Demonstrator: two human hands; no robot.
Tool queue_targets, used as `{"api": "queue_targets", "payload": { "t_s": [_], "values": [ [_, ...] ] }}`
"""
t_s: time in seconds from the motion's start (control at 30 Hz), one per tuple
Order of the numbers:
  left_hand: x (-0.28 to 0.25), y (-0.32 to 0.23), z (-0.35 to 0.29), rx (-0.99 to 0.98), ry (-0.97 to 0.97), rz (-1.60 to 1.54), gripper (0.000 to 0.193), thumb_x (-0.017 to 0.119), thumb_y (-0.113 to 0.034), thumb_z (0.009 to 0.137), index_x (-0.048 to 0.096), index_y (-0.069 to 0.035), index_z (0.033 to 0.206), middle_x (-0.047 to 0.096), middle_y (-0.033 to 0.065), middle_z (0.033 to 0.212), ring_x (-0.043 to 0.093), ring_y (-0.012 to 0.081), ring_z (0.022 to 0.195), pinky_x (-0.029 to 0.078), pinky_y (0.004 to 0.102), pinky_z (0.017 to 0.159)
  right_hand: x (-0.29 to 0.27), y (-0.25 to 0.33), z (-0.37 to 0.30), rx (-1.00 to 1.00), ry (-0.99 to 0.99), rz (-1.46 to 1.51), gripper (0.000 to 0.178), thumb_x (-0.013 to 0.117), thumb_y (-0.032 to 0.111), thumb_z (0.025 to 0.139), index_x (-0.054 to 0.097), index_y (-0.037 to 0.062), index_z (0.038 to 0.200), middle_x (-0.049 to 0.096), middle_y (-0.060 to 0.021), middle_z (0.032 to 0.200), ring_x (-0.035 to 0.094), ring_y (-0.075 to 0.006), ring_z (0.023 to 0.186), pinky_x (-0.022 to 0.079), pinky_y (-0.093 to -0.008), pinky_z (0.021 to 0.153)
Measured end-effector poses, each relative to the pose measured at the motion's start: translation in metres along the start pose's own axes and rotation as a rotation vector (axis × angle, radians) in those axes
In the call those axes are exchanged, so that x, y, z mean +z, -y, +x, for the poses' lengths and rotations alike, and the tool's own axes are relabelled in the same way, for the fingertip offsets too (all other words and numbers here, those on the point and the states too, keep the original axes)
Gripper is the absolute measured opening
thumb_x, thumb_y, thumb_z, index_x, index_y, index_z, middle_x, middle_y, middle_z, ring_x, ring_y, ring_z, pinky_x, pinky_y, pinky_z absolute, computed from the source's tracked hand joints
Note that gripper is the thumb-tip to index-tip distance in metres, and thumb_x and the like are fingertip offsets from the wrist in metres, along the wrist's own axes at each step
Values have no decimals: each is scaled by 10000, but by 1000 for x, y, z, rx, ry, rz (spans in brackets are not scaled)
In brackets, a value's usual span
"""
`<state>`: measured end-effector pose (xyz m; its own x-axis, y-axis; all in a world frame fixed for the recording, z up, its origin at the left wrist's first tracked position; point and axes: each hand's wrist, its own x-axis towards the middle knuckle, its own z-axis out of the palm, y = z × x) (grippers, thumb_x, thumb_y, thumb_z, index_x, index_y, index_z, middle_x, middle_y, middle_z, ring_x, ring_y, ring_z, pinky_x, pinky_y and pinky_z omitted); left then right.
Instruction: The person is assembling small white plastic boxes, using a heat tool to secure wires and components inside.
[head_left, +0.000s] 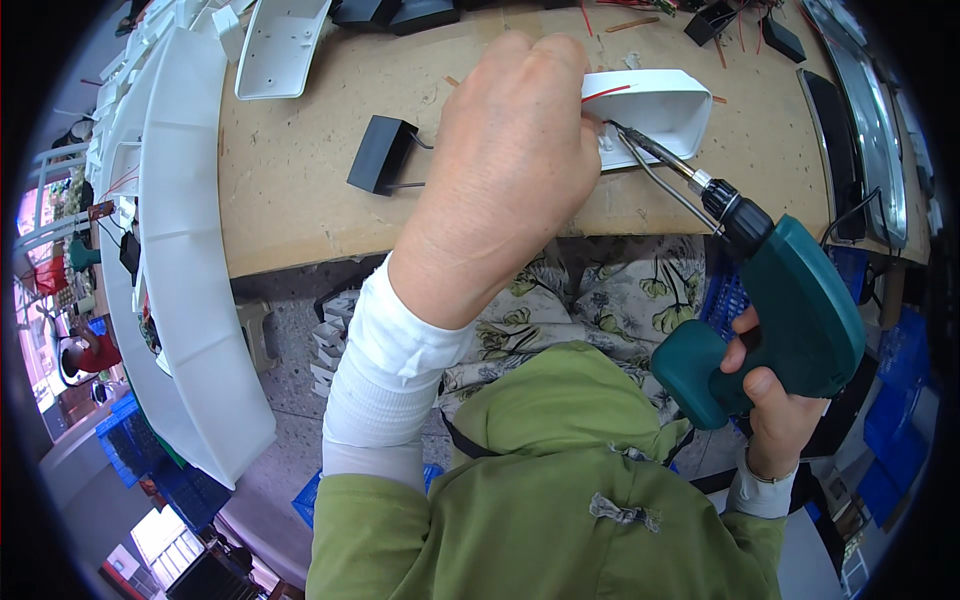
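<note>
My right hand grips a green pistol-shaped soldering gun by its handle. Its thin metal tip and a narrow feed tube reach into a white plastic housing on the bench. Over the left end of that housing, my left hand is closed, and its fingertips are hidden beneath it. A red wire sticks out beside these fingers, across the housing's rim. Left of my left hand lies a black box with dark leads running toward my wrist.
A brown workbench spans the view. On the left stands a long white curved tray. Another white housing and black boxes lie at the back. Wired black parts sit at the far right, near a dark glossy panel.
</note>
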<state>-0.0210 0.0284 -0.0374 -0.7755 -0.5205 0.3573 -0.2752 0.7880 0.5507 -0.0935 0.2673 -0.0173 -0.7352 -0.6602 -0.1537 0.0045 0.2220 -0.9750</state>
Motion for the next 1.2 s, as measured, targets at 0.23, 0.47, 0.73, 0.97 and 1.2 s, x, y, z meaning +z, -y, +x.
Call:
{"api": "queue_targets", "payload": {
  "t_s": [0.23, 0.47, 0.73, 0.97, 1.2],
  "values": [
    [0, 2, -1, 32, -15, 23, 146, 588, -11, 660, 482, 25, 753, 485, 203, 735, 508, 373, 671, 420, 429, 599, -1, 0, -2, 0, -33, 11, 704, 705, 366, 696, 425, -74, 1168, 542, -165, 939, 542, -159, 653, 447, -264, 569],
    [-2, 1, 0, 13, -4, 38, 114, 550, 2, 660, 483, 31, 748, 485, 209, 737, 509, 383, 686, 422, 434, 606, -7, -4, -5, -74, -27, 51, 754, 692, 395, 711, 377, -85, 1200, 537, -204, 1017, 552, -154, 652, 447, -239, 551],
    [-6, -5, 4, -39, 70, 107, 228, 595, -118, 676, 562, 15, 858, 555, 176, 804, 529, 324, 769, 410, 373, 683, -27, -11, -17, -97, -23, 318, 755, 684, 377, 724, 342, -60, 1236, 507, -207, 1082, 549, -159, 661, 449, -253, 558],
    [-7, -6, 3, -57, 122, 62, 214, 599, -75, 672, 535, 13, 856, 522, 180, 772, 502, 344, 751, 399, 400, 674, -38, -19, -20, -219, -89, 546, 715, 667, 322, 754, 318, -50, 1254, 487, -239, 1101, 560, -171, 675, 467, -266, 568],
    [-6, -11, 8, -143, 157, 59, 204, 617, -70, 652, 550, 8, 829, 546, 166, 784, 520, 317, 761, 404, 374, 682, -47, -28, -19, -279, -94, 549, 686, 658, 327, 760, 357, -82, 1221, 514, -237, 1066, 567, -167, 660, 472, -246, 546]
  ]
}}
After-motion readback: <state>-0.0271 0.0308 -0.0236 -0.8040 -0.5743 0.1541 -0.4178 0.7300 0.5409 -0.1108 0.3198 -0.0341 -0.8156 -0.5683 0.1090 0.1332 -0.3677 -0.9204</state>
